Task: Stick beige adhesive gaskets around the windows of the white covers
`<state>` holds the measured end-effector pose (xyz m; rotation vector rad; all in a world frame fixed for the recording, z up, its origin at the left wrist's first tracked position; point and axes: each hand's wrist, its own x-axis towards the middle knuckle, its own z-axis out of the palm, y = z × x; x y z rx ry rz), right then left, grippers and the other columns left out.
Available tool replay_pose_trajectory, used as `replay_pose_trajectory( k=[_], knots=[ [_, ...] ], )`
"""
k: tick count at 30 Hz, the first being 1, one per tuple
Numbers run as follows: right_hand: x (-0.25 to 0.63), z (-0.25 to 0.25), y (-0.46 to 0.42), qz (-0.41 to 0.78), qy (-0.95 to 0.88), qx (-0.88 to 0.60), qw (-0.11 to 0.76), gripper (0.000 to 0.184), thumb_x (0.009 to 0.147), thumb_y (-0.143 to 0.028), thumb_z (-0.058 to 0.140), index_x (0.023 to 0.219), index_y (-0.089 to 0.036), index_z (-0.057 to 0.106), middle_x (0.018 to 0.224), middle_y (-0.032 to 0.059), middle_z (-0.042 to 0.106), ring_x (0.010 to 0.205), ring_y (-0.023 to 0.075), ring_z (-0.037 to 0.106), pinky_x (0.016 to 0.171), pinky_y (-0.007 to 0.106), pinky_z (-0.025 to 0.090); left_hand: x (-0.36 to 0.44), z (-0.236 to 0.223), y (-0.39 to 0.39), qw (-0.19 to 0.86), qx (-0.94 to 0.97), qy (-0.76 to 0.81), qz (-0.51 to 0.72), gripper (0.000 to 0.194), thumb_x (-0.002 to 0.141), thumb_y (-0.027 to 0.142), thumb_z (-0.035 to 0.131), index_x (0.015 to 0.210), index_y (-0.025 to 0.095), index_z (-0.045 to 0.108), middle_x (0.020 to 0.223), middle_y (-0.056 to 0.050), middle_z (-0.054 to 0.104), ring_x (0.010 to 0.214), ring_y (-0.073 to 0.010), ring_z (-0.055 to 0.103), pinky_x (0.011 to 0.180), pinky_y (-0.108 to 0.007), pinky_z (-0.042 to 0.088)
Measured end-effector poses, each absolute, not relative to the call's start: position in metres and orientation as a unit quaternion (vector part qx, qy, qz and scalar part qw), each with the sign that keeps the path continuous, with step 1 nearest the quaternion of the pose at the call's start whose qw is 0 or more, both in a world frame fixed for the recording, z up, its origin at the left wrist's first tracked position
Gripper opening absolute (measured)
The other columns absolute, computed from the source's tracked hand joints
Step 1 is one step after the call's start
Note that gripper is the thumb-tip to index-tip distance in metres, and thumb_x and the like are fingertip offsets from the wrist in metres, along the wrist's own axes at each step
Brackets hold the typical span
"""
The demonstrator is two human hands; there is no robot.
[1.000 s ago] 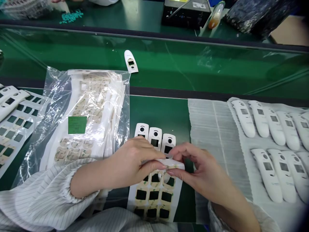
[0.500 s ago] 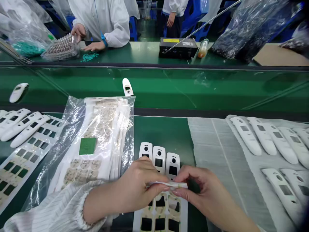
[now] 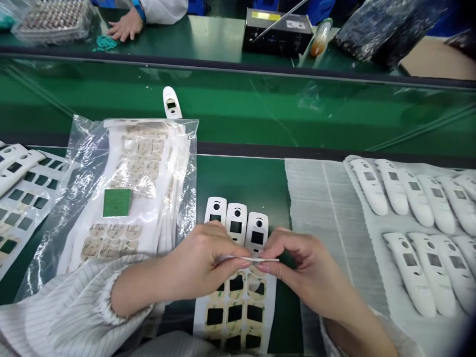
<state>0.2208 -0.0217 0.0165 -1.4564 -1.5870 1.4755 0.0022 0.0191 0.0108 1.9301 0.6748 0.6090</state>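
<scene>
white casings (image 3: pixel 236 219), grey-striped sleeve (image 3: pixel 80 295), green square (image 3: pixel 116 203)

Beyond the long, smooth green strip (image 3: pixel 238 106), the far worktop (image 3: pixel 211 44) carries a black rectangular box (image 3: pixel 277 39) with a yellow label, near its front edge. Just right of it lies a clear bottle with orange contents (image 3: pixel 322 37); farther right, a bulging, shiny dark plastic bag (image 3: pixel 386 32) and a flat brown board (image 3: pixel 442 58). Toward the left end sit a clear tray of metallic parts (image 3: pixel 54 21) and small teal pieces (image 3: pixel 105 43).
</scene>
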Motion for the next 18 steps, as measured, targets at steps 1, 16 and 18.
replay_pose_trajectory(
  k=[1,16,18],
  knots=[
    [0.2205,0.0167,-0.0218,0.539,-0.594,-0.534,0.270,0.016,0.084,-0.031,0.070,0.072,-0.021,0.067,0.071,-0.0003,0.065,0.068,0.0128,0.059,0.063,0.028,0.046,0.0022,0.0110,0.0192,0.483,0.793,0.276,0.249,0.015,0.092,0.016,0.061,0.092,0.013,0.076,0.059,0.000,0.066,0.055,-0.0108,0.056,0.069,-0.025,0.046],
    [0.2222,0.0207,-0.0199,0.311,-0.761,-0.453,0.345,0.023,0.082,-0.007,0.068,0.096,-0.026,0.067,0.089,0.0032,0.065,0.081,0.0166,0.062,0.065,0.032,0.052,0.0008,0.0111,0.0220,0.519,0.768,0.316,0.200,0.025,0.095,0.024,0.057,0.086,0.013,0.078,0.058,-0.002,0.068,0.056,-0.0115,0.060,0.058,-0.022,0.048],
    [0.2217,0.0207,-0.0194,0.314,-0.763,-0.450,0.341,0.022,0.082,-0.007,0.069,0.094,-0.024,0.065,0.087,0.0028,0.064,0.081,0.0160,0.061,0.066,0.032,0.052,0.0004,0.0114,0.0215,0.526,0.764,0.320,0.193,0.025,0.095,0.026,0.057,0.086,0.014,0.078,0.060,-0.002,0.069,0.058,-0.0123,0.063,0.057,-0.021,0.048]
  ],
)
